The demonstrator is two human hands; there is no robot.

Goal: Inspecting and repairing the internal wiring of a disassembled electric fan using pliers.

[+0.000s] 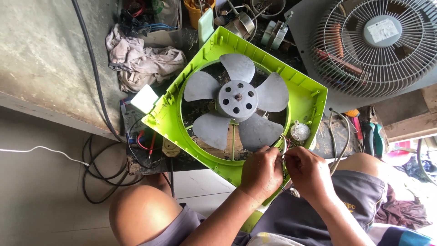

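I see a crumpled grey rag (141, 61) near the far left of the cluttered work surface, with a yellow cup (196, 11) beyond it. A round white fan grille (380, 45) fills the far right corner, and black cables (98, 164) loop on the floor at left.

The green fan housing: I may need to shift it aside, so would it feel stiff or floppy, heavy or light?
The green fan housing looks like thin moulded plastic, so probably light and slightly flexible. The grey blade would likely spin if bumped.
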